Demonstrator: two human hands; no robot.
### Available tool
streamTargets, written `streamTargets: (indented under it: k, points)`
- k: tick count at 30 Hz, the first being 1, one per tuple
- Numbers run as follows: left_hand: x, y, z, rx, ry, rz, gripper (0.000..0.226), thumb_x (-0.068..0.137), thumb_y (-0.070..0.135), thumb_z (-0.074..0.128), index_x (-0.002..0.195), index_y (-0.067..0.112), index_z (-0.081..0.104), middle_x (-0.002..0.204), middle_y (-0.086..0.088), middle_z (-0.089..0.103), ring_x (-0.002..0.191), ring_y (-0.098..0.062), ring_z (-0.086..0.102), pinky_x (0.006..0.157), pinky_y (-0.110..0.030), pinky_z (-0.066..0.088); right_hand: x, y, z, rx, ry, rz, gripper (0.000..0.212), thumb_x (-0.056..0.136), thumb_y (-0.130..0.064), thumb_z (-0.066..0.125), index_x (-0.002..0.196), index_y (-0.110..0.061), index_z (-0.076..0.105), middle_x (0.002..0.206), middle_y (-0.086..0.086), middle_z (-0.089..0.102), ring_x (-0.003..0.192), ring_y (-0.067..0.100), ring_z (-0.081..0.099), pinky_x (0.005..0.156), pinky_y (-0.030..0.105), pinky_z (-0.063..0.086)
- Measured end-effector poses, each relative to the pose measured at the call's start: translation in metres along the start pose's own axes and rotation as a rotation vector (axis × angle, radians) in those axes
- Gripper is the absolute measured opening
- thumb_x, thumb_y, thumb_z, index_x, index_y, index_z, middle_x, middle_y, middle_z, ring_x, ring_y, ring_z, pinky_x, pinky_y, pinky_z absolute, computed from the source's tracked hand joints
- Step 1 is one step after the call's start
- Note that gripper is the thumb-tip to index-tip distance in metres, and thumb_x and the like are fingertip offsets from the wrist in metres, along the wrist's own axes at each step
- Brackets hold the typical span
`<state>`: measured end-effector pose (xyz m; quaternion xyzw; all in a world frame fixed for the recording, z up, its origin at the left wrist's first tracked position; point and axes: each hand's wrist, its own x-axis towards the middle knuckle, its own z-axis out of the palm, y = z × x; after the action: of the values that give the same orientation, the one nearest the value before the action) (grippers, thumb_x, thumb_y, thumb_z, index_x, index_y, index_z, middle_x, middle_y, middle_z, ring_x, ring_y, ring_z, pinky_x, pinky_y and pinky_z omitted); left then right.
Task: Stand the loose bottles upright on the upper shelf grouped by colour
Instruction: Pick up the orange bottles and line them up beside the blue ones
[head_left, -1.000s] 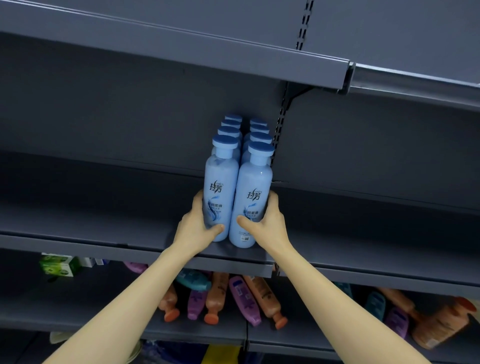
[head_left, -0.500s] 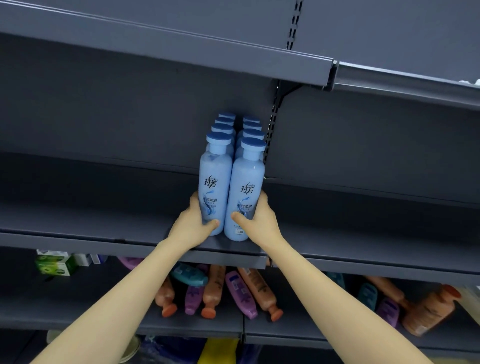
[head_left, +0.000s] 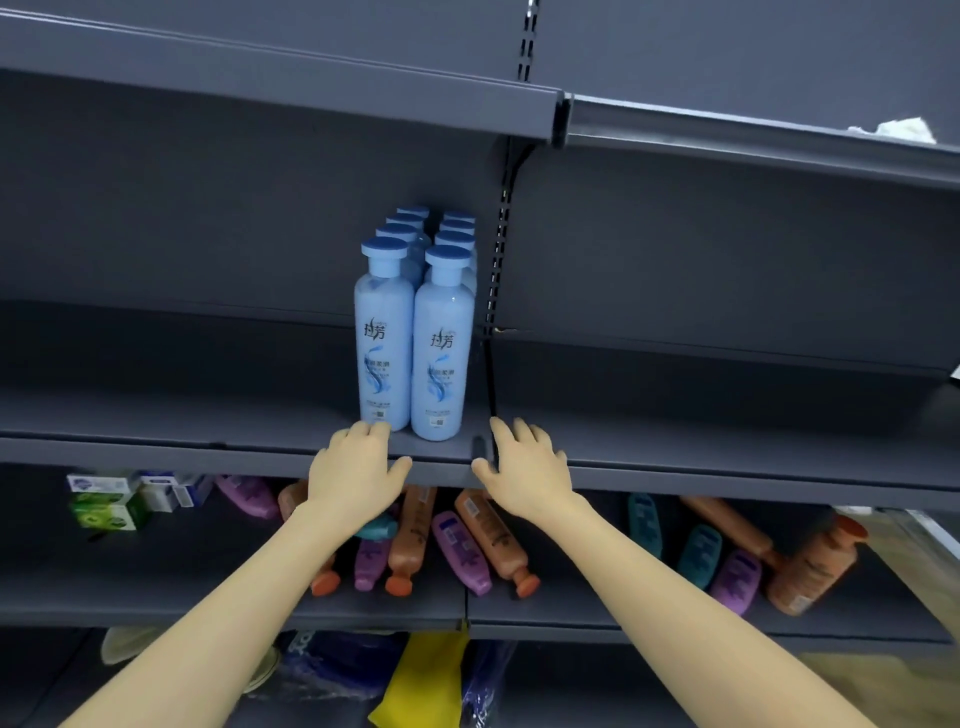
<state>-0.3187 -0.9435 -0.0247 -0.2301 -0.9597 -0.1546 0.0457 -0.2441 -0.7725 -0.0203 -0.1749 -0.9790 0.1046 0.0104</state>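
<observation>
Light-blue plastic bottles (head_left: 384, 338) stand upright in two rows on the grey metal upper shelf (head_left: 208, 415). The left hand (head_left: 358, 473) and right hand (head_left: 524, 473) lie spread at its front edge, holding nothing.

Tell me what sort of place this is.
Likely a shop aisle: metal shelving with slotted uprights, identical blue bottles lined up in two rows, and small boxes beside loose bottles on the shelf below.

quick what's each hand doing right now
Left hand: open, holding nothing, at the base of the front left blue bottle.
Right hand: open, holding nothing, over the upper shelf edge.
</observation>
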Motion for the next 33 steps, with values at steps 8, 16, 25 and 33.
streamTargets:
  k: [8, 16, 25, 33]
  points:
    - [-0.047, 0.078, 0.025, -0.030, 0.000, 0.037, 0.050, 0.093, 0.038, 0.049, 0.135, 0.013, 0.041, 0.136, -0.007, 0.045, 0.125, -0.028, 0.041, 0.091, -0.039, 0.042, -0.061, 0.072, -0.002, -0.049, -0.054, -0.009, 0.060, 0.098, -0.043, 0.037, 0.150, -0.020, 0.017, 0.157, 0.010, 0.015, 0.144, 0.030, 0.011, 0.110, 0.053, 0.022]
    - [-0.102, 0.150, 0.073, -0.038, -0.068, -0.007, 0.047, 0.091, 0.039, 0.050, 0.132, 0.016, 0.044, 0.136, -0.004, 0.045, 0.124, -0.027, 0.042, 0.092, -0.038, 0.042, -0.116, 0.154, 0.010, -0.065, -0.154, -0.004, 0.059, 0.097, -0.042, 0.038, 0.148, -0.019, 0.020, 0.153, 0.008, 0.023, 0.142, 0.031, 0.015, 0.108, 0.052, 0.026]
    - [-0.146, 0.173, 0.126, -0.001, -0.220, -0.084, 0.046, 0.091, 0.040, 0.050, 0.130, 0.015, 0.044, 0.130, -0.005, 0.047, 0.120, -0.028, 0.045, 0.090, -0.039, 0.043, -0.141, 0.201, 0.047, -0.071, -0.252, -0.024, 0.058, 0.097, -0.042, 0.038, 0.148, -0.019, 0.020, 0.147, 0.008, 0.030, 0.138, 0.030, 0.021, 0.104, 0.049, 0.030]
    - [-0.149, 0.159, 0.173, 0.083, -0.389, -0.127, 0.049, 0.093, 0.041, 0.046, 0.135, 0.016, 0.038, 0.135, -0.005, 0.043, 0.124, -0.027, 0.041, 0.092, -0.037, 0.042, -0.134, 0.207, 0.091, -0.059, -0.362, 0.001, 0.055, 0.097, -0.041, 0.038, 0.146, -0.018, 0.023, 0.146, 0.009, 0.031, 0.138, 0.030, 0.022, 0.105, 0.048, 0.029]
